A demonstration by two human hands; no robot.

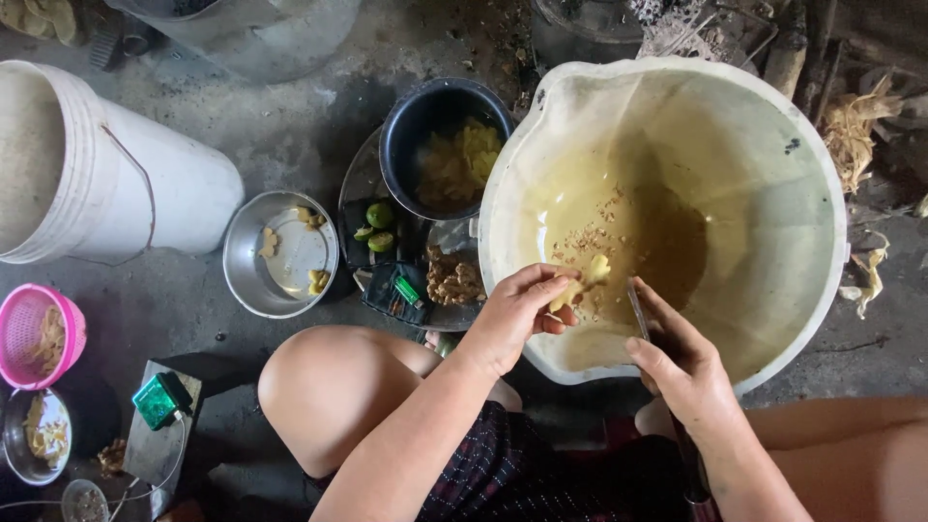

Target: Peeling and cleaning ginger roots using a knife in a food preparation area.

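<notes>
A white bucket (116,164) and a steel bowl (280,253) sit on the floor within reach. The left hand (517,319) pinches a pale ginger piece (580,280) over the big basin (667,213), so scrapings drop into its water. The right hand (681,372) is closed around a knife (640,311), blade angled at the piece.

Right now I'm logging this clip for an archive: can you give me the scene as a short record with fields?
setting: dark ground, person crouched
left hand: holds a pale yellow root piece over the basin
right hand: grips a knife, blade toward the piece
basin: large, cream, with yellowish water and peel scraps
nearby: black pot of yellow slices, metal bowl, white bucket, pink basket
</notes>
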